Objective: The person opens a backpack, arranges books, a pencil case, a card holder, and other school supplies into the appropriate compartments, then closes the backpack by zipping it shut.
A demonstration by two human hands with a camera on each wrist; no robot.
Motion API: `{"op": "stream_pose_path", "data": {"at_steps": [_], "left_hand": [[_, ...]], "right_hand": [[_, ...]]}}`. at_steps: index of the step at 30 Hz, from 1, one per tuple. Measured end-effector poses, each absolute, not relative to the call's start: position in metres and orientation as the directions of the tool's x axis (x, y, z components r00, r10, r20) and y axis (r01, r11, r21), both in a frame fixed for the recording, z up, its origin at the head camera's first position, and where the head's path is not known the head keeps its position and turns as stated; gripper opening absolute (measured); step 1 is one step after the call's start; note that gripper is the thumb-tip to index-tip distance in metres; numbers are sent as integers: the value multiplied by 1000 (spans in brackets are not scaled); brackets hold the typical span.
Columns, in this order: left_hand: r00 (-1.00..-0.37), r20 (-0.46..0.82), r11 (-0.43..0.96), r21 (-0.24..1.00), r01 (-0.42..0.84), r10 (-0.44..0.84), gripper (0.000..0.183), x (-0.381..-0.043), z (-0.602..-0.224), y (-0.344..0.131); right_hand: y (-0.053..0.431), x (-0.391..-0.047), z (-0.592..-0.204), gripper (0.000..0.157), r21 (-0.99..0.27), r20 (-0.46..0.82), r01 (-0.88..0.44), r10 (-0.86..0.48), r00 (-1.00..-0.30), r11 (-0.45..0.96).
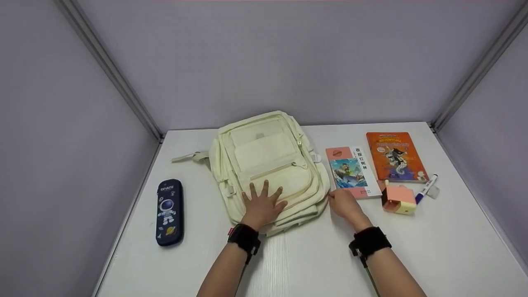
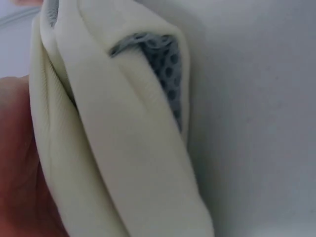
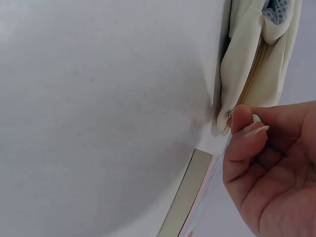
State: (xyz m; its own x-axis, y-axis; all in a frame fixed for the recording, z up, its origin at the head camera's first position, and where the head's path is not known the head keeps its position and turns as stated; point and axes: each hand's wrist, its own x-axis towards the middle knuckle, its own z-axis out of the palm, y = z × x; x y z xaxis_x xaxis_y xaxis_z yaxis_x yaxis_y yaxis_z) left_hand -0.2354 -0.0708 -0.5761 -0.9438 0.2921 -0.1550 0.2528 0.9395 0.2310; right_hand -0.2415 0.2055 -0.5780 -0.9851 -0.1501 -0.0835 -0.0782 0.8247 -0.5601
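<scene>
A cream backpack (image 1: 268, 152) lies on its back on the white table. My left hand (image 1: 262, 206) rests on its lower front with the fingers spread. In the left wrist view, the bag's bottom edge (image 2: 123, 123) shows a patch of grey mesh, and part of the hand (image 2: 19, 163) is at the left. At the bag's lower right corner, my right hand (image 1: 345, 205) pinches a zipper pull. The right wrist view shows a white tab (image 3: 257, 129) between thumb and curled finger, at the end of the zipper (image 3: 252, 74).
Left of the bag lies a navy astronaut pencil case (image 1: 170, 212). To the right are a pink-and-white book (image 1: 350, 173), an orange book (image 1: 396, 156), a pink pencil sharpener (image 1: 399, 199), a marker (image 1: 427, 189) and a small eraser-like block (image 1: 433, 192). Grey panels surround the table.
</scene>
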Motion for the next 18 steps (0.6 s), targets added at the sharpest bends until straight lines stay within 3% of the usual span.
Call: {"op": "stream_pose_path", "data": {"at_steps": [10,18], "left_hand": [[-949,-127,939,233,253,287,60,-237,-576,-69],[-951,-122,925,295,240,286,61,-238,-574,-71]], "right_hand": [[202,-223,-566,21,-650,-72,-86,-174,-982,755],[188,-207,-556,29,-786,-137,7,-163,-977,618]]}}
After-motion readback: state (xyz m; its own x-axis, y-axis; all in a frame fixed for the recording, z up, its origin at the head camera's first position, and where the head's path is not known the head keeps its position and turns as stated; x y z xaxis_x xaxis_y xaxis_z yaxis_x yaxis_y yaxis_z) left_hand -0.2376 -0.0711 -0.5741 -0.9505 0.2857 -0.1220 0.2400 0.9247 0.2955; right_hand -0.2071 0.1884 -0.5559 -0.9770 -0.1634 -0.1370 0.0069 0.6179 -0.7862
